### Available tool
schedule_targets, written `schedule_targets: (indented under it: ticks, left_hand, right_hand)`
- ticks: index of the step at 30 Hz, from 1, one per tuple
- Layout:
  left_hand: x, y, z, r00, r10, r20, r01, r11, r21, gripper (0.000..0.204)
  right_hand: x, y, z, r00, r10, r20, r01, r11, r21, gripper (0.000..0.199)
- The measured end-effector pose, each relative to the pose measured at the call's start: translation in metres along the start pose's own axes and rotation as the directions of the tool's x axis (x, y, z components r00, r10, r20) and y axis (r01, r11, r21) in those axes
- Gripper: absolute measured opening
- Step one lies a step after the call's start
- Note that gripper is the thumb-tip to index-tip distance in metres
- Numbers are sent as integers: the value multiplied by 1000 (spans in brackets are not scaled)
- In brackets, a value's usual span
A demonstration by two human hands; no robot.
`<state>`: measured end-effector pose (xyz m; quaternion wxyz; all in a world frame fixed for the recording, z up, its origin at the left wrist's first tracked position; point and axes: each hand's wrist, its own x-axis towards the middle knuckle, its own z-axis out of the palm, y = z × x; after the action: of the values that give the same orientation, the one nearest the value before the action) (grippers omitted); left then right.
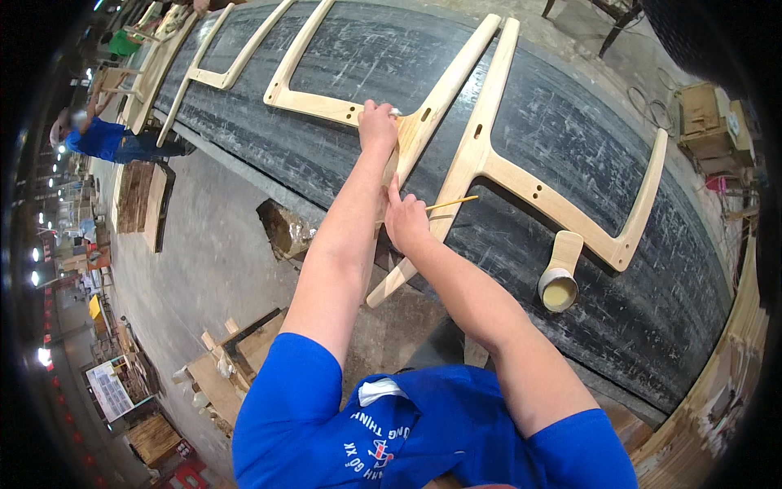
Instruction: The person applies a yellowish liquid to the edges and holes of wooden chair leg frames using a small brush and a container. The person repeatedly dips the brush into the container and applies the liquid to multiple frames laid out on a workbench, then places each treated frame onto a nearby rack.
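A pale wooden chair side frame (322, 107) lies on the dark worktop, with oval slots and small holes in it. My left hand (378, 128) is closed at its joint, a small white object (395, 112) showing at the fingertips; its kind is unclear. Nearer me, my right hand (407, 222) rests by the frame's lower leg, index finger stretched along the wood. A thin yellow stick (453, 203) juts out from its other, curled fingers. Just right of it lies a second wooden frame (521, 184).
A cup of pale yellow liquid (559, 292) stands near the worktop's front edge, a flat wooden piece (565, 248) against it. More frames (218, 79) lie farther left on the dark worktop (342, 49). Beyond, a person in blue (98, 140) stands at another table. Wooden boxes (707, 122) stand right.
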<state>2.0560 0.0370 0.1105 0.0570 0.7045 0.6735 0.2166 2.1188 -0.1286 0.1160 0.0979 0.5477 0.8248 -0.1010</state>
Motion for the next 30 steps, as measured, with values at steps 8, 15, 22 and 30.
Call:
schedule_targets:
  ticks: [8, 15, 22, 30]
  left_hand:
    - [-16, 12, 1, 999, 48, 12, -47, 996, -71, 19]
    - [-32, 14, 2, 993, 82, 90, -65, 982, -176, 19]
    - [-40, 22, -5, 963, 224, 150, -185, 954, -238, 22]
    - [-68, 5, -26, 965, 181, 190, -116, 944, -308, 17]
  right_hand:
    - [5, -7, 2, 1000, 10, -9, -10, 1000, -10, 61]
    - [5, -8, 6, 1000, -1, 30, -2, 996, 92, 35]
    - [3, 7, -18, 996, -22, 85, 23, 1000, -9, 28]
    - [-149, 74, -94, 974, -208, 88, 193, 969, 154, 24]
